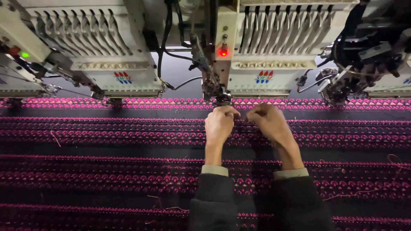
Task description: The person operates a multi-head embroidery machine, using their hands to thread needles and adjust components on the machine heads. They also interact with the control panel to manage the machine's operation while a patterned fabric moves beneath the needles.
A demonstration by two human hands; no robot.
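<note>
Both my hands reach forward over a black fabric (107,147) stitched with rows of pink patterns. My left hand (219,125) is pinched closed just below the needle assembly (221,97) of the middle embroidery head, fingertips touching near the needle; a thread there is too fine to make out. My right hand (269,123) is curled closed beside it, knuckles up, a little to the right of the needle. Dark sleeves with pale cuffs cover both forearms.
White embroidery heads (107,64) (274,64) hang in a row above the fabric, with a third dark mechanism (364,60) at right. A red lamp (223,52) glows on the middle head, a green lamp (25,54) at left. Loose pink threads lie on the cloth.
</note>
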